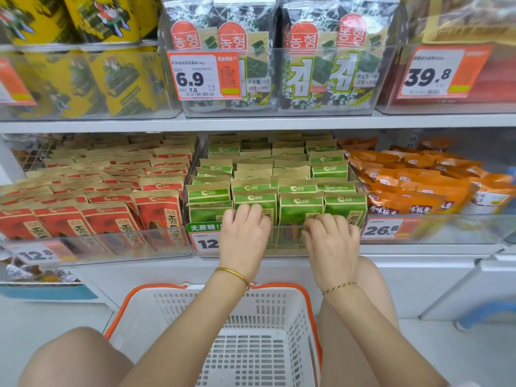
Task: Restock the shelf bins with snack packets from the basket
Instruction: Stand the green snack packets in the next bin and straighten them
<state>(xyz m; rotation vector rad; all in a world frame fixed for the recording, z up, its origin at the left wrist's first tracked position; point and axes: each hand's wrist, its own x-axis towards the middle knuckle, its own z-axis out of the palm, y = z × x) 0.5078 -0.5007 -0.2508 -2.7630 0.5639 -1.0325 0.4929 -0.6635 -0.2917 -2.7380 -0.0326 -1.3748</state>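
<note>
Both hands grip front-row green packets.

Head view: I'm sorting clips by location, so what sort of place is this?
Likely a shop's snack aisle: price tags on shelf bins packed with snack packets, and a shopping basket below.

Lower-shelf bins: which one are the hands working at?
The middle bin, holding green packets: left hand and right hand are both at its front row. The red-packet bin and orange-packet bin beside it are untouched.

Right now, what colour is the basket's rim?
Orange; the basket rim shows best in the head view.
</note>
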